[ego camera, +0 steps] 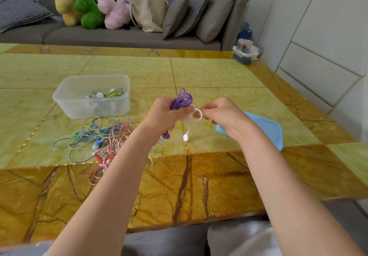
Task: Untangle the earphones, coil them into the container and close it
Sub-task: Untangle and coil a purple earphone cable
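Above the glossy yellow-and-amber marble-patterned table [209, 72], we hold two sets of earphones at once, raised in front of us so the cords hang free and can be teased apart. Our left hand [165, 114] is curled round a bundle of purple earphone cord [182, 98], its loops standing up past the knuckles; a purple earbud [166, 135] dangles just below that wrist. Our right hand [221, 114] pinches a thin white earphone cord [198, 114], drawn into a small loop between the two hands, with a white earbud [185, 137] hanging beneath. We judge the white cord is being worked loose from the purple bundle, which the left hand keeps gathered so it does not spring open.

To the left of our left hand, and a little beyond it, stands the clear rectangular plastic container [65, 98], open, with a few blue, green and white earphones already lying inside. Nearer us on that same side sprawls a tangle of blue, yellow and pink earphone cords [99, 138], partly hidden by our left forearm. The pale blue plastic lid [268, 130] lies flat just beyond our right wrist, set aside within reach for closing later. By our reckoning, most of the untangling is yet to be done.
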`<state>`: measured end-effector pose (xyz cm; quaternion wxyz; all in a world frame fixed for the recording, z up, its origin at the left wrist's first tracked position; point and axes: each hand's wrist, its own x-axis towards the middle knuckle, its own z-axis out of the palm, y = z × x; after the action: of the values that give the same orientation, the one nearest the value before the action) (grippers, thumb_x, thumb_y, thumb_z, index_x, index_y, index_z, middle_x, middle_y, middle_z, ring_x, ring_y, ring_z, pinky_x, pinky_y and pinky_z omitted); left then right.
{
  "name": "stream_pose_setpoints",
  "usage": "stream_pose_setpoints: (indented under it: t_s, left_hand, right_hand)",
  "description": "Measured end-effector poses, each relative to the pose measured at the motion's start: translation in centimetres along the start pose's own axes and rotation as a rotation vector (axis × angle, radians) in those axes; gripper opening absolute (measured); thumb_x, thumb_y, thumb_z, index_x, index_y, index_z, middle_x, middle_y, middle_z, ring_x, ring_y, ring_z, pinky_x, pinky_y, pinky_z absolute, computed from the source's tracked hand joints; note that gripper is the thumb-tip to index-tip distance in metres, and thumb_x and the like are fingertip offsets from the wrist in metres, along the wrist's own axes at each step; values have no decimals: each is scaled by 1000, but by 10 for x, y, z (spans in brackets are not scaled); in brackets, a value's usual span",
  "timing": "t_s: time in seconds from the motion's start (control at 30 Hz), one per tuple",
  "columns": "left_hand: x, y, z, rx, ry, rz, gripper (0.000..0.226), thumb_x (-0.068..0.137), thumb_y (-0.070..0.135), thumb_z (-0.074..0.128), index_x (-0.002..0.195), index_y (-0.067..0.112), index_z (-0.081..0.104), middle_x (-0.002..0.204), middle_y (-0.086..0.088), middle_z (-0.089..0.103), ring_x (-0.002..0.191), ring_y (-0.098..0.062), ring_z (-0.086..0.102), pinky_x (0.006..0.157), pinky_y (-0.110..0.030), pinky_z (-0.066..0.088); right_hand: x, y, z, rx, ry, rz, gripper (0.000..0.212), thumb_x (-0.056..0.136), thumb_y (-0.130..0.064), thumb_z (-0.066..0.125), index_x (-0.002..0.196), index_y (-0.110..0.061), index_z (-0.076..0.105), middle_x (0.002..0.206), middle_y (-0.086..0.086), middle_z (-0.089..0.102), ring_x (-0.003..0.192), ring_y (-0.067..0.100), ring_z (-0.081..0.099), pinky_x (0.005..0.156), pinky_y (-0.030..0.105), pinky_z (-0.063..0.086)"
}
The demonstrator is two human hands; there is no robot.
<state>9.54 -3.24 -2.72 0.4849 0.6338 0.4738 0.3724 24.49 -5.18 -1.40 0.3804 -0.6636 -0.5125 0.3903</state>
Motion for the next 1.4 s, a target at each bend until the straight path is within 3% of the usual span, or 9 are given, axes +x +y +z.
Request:
stream_pose_setpoints:
  t_s: [0.1, 0.2, 0.4, 0.57, 0.73, 0.87, 1.07, 1.23, 1.4]
  left_hand:
    - [-1, 5, -7, -173, -32, 25, 16, 88, 21, 61, 79, 12, 52, 48, 10, 27, 37, -4, 20, 33, -14, 17]
    - [1, 6, -18, -440, -30, 48, 13, 88, 21, 59, 89, 13, 50, 48, 13, 23, 40, -3, 16, 37, -18, 9]
    - [3, -4, -22, -395, 48, 9, 10, 89, 18, 60, 97, 12, 59, 46, 14, 23, 38, -2, 17, 36, -19, 8]
    - [3, -4, -20, -222, 163, -20, 11, 85, 19, 66, 89, 12, 59, 51, 8, 26, 35, -4, 22, 36, -15, 19]
    - [1, -2, -14, -51, 103, -42, 17, 86, 22, 65, 74, 15, 54, 56, 2, 26, 37, -6, 24, 35, -12, 21]
    - [0, 1, -8, -20, 72, -29, 21, 87, 23, 64, 71, 15, 53, 54, 3, 26, 35, -5, 24, 34, -13, 21]
    - [-1, 3, -10, -64, 1, 2, 16, 87, 20, 63, 72, 19, 58, 54, 3, 27, 37, -6, 23, 36, -16, 16]
    - [3, 1, -10, 38, 23, -25, 16, 88, 20, 62, 76, 13, 54, 51, 4, 26, 33, -5, 22, 39, -16, 20]
    - [4, -2, -7, 193, 35, 6, 24, 88, 20, 61, 70, 7, 52, 38, 13, 24, 31, -5, 21, 36, -16, 21]
  right_hand:
    - [3, 3, 1, 184, 77, 126, 16, 84, -20, 56, 70, -15, 51, 61, -1, 52, 56, 12, 46, 56, 24, 34]
    - [3, 7, -3, 75, 120, 147, 20, 84, -23, 52, 68, -13, 45, 66, 3, 48, 59, 16, 44, 58, 26, 34]
    - [3, 17, 0, -169, 121, 85, 44, 80, -51, 62, 69, -11, 48, 71, 10, 52, 66, 20, 48, 67, 30, 38]
    - [6, 19, -2, -417, 120, 100, 17, 81, -16, 60, 79, 1, 64, 74, 12, 58, 70, 24, 52, 64, 29, 39]
    - [5, 12, -4, -403, 195, -121, 15, 86, -12, 61, 98, -10, 70, 100, 6, 69, 90, 17, 60, 75, 25, 43]
    - [-2, -5, 0, -13, -18, -328, 18, 83, -5, 66, 91, -20, 66, 92, 1, 68, 78, 12, 59, 69, 26, 49]
    - [1, -1, 9, -38, -109, -252, 17, 85, 1, 61, 93, -14, 57, 72, 4, 65, 56, 11, 56, 53, 21, 42]
    - [5, 5, 10, 13, -2, -239, 23, 89, -3, 57, 68, -12, 63, 57, 6, 60, 47, 16, 53, 44, 22, 41]
    - [6, 8, 14, -76, 49, -248, 23, 90, -1, 53, 71, -5, 65, 52, 7, 60, 41, 16, 54, 43, 20, 46]
